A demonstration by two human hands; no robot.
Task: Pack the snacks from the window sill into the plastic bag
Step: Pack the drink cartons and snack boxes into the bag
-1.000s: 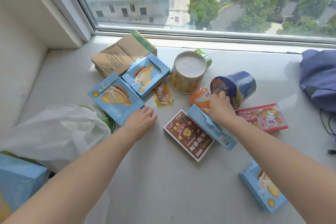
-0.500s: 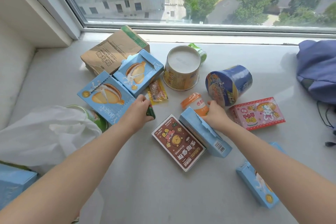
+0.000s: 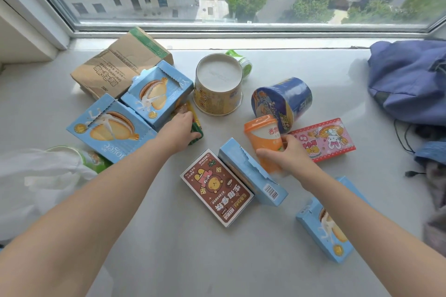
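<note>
Snacks lie scattered on the white window sill [image 3: 169,236]. My right hand [image 3: 287,154] is closed around an orange drink cup [image 3: 261,135], tilted up off the sill beside a blue noodle cup [image 3: 282,101] on its side. My left hand [image 3: 178,131] rests on a small green and yellow snack packet [image 3: 196,128] next to two blue biscuit boxes [image 3: 111,128]. The white plastic bag [image 3: 41,183] lies at the left with a green cup [image 3: 93,159] in its mouth.
Also on the sill are a brown box [image 3: 214,185], a torn blue box [image 3: 251,173], a pink box [image 3: 325,138], another blue box [image 3: 323,226], a yellow tub [image 3: 218,84], a brown paper bag [image 3: 120,65] and a purple cloth bag [image 3: 410,79] at the right.
My right hand left the blue noodle cup, took the orange cup and raised it. My left hand moved forward onto the small packet.
</note>
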